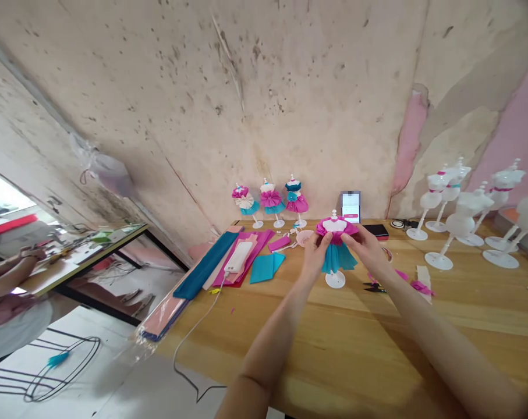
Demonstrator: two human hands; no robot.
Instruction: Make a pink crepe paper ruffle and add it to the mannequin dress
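A small white mannequin (335, 223) on a round base (335, 280) stands on the wooden table (360, 337). It wears a magenta paper top and a teal paper skirt (337, 258). My left hand (315, 251) pinches the magenta paper at the mannequin's left side. My right hand (367, 245) grips the paper on its right side. Both hands are closed on the paper dress.
Three dressed mannequins (270, 201) stand by the wall. Several bare white mannequins (460, 218) stand at the right. A phone (350, 206), black case (376, 231), scissors (376, 287), power bank (238, 258), coloured paper sheets (211, 265) and a teal fold (266, 266) lie around. Another person's arm (10, 273) is at left.
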